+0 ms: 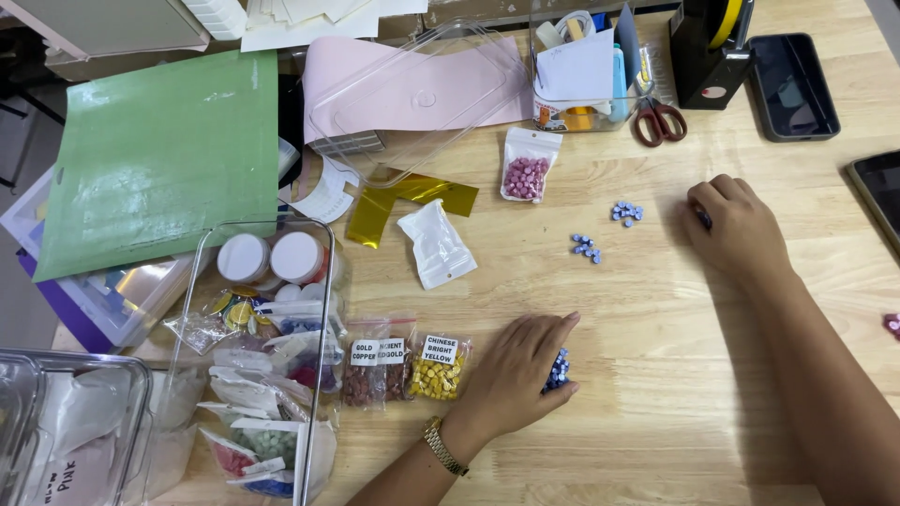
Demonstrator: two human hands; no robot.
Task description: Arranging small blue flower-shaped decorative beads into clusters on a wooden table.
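— Wooden tabletop [656, 412], cluttered along its left side and far edge. What were the hands doing?

— Left hand [516, 370] lay palm down, fingers curled over a heap of blue beads [559, 368] at its fingertips, touching them. Whether it actually gripped any, I could not tell.

— And the right?

— Right hand [736, 225] was loosely fisted near the far right, something small and dark [703, 219] pinched at the thumb.

— Other beads?

— Two little blue clusters lay loose between the hands: one [586, 247] nearer the middle, one [627, 212] just beside the right hand.

— Around them?

— Yellow bag [439, 367] and copper bags [377, 370] sat left of the left hand, beside a clear bin [314, 375]. An empty white pouch [436, 245] and a pink bag [526, 167] lay farther back, with scissors [659, 120] and a phone [793, 86].
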